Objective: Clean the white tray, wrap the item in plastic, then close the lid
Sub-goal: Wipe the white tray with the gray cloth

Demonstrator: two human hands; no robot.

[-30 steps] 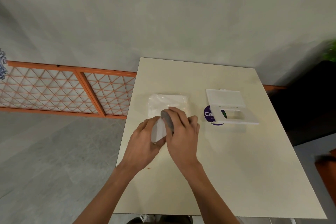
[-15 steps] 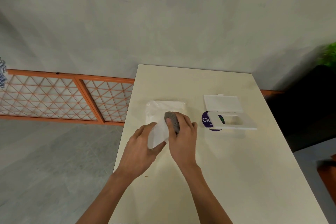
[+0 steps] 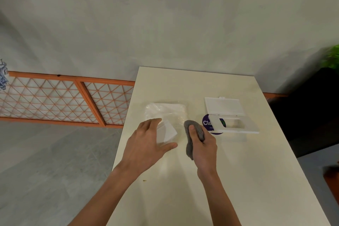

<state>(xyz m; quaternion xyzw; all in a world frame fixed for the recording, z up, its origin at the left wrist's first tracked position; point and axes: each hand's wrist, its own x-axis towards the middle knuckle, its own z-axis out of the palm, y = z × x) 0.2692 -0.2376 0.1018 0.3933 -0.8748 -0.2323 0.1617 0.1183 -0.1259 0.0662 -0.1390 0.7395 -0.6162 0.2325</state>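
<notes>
**Grip.** My right hand [image 3: 203,145] has fingers and thumb curled tight round a crumpled grey cloth [image 3: 194,134]. The wad is bunched above the thumb and a tail hangs out below the palm. The cloth is clear of the tray, a little to its right.

My left hand [image 3: 146,143] is spread wide, fingers fairly straight, thumb stretched out on the near side. The small flat white tray [image 3: 167,133] sits in the span between fingertips and thumb, skewed, with one corner pointing right. I cannot tell whether I press on its edges or it only lies under the hand. No curled pinch shows.

**Beyond the tray.** A crinkled clear plastic bag [image 3: 167,111] lies flat on the cream table [image 3: 238,180]. The tray's far edge overlaps the bag's near edge. I can make out nothing inside the bag.

**Right of the cloth.** A white rectangular plastic box [image 3: 236,126] with a window opening in its top sits over something with a round purple label [image 3: 206,124]. Its hinged white lid [image 3: 224,106] is thrown back, wide open.

**Progress, by my reckoning.**
- Wiping looks at or near its end: cloth and tray are parted, and I see no marks on the tray's face.
- Wrapping has not begun, since the tray is outside the plastic.
- The lid is not closed.

That makes about one step of three done. The cloth likely needs setting down first, to free the right hand for the bag.
</notes>
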